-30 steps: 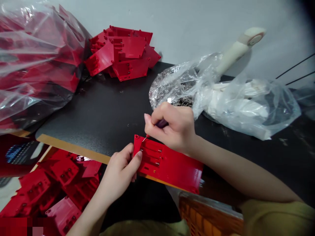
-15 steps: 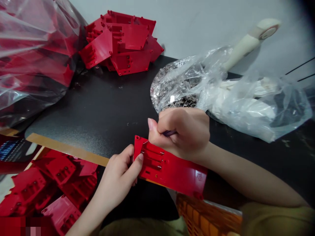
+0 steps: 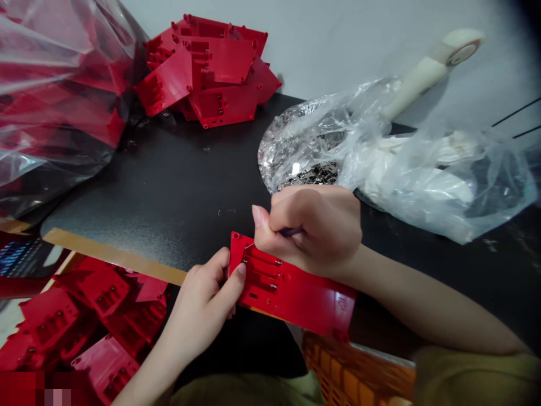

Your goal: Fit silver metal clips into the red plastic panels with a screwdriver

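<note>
My left hand (image 3: 200,304) grips the left end of a long red plastic panel (image 3: 300,299), with the thumb on its upper face. Small metal pins sit in the panel's ribbed slots near that end. My right hand (image 3: 315,231) is closed around a slim purple-handled pick (image 3: 292,231) and rests just above the panel. The pick's tip is hidden behind my right hand's fingers. The panel's far end sticks out beyond my right wrist.
A black table (image 3: 139,180) with a tan edge strip (image 3: 114,251) bears a pile of red panels (image 3: 211,73) at the back. A clear bag of red panels (image 3: 54,107) lies left. Foil holding small metal parts (image 3: 308,175) and a bagged white item (image 3: 422,186) lie right. Loose red panels (image 3: 97,316) and an orange basket (image 3: 355,372) sit below.
My right hand has moved rightward and lower over the panel, and the pick's metal tip, visible a second ago, is now hidden. The view has shifted slightly. The panel stays in my left hand.
</note>
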A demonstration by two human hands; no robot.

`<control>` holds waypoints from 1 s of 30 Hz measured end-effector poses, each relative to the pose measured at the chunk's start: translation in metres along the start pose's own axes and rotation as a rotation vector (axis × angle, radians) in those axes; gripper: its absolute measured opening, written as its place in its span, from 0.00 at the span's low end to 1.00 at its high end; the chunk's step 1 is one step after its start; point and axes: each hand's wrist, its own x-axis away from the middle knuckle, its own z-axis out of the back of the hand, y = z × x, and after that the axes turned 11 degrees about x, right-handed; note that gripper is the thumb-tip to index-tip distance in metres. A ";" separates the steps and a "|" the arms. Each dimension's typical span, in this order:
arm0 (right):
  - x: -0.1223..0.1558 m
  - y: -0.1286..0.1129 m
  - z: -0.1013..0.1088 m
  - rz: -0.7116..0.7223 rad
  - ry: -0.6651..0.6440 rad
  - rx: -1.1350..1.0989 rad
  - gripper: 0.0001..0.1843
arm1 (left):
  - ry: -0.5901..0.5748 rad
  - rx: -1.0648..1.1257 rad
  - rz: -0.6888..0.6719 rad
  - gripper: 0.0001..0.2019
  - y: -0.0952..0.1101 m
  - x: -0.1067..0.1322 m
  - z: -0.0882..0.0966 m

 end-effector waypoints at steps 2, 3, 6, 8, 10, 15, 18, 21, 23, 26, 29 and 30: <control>-0.001 -0.001 0.000 0.005 -0.005 0.034 0.14 | -0.001 -0.003 -0.003 0.19 0.000 -0.001 0.000; -0.001 -0.001 0.001 0.009 -0.011 0.055 0.13 | -0.002 -0.006 -0.003 0.19 0.001 -0.001 0.000; -0.003 -0.002 0.003 0.029 -0.026 0.115 0.13 | -0.005 -0.009 -0.008 0.19 0.001 -0.001 -0.001; -0.004 -0.002 0.004 0.051 -0.030 0.156 0.13 | -0.005 -0.009 -0.009 0.19 0.001 -0.001 -0.001; -0.005 -0.001 0.004 0.081 -0.040 0.199 0.13 | -0.003 -0.005 -0.012 0.19 0.001 0.000 -0.001; 0.000 0.003 -0.005 0.113 0.036 0.174 0.13 | -0.017 0.027 0.001 0.19 0.001 -0.001 0.001; 0.004 0.006 -0.009 0.095 0.119 0.137 0.12 | -0.041 0.065 0.005 0.17 0.002 -0.002 0.002; 0.004 0.008 -0.008 0.015 0.083 0.095 0.11 | -0.062 0.107 0.011 0.16 0.003 -0.002 0.004; 0.001 0.012 -0.004 -0.140 0.035 0.035 0.13 | -0.067 0.144 0.035 0.16 0.005 -0.002 0.004; -0.002 0.021 0.004 -0.418 -0.013 -0.088 0.15 | -0.032 0.228 0.087 0.17 0.007 0.001 0.001; -0.004 0.025 0.015 -0.500 -0.113 -0.290 0.08 | 0.003 0.339 0.119 0.17 0.006 0.008 -0.007; -0.004 0.023 0.020 -0.511 -0.133 -0.372 0.08 | 0.005 0.379 0.125 0.17 0.005 0.011 -0.011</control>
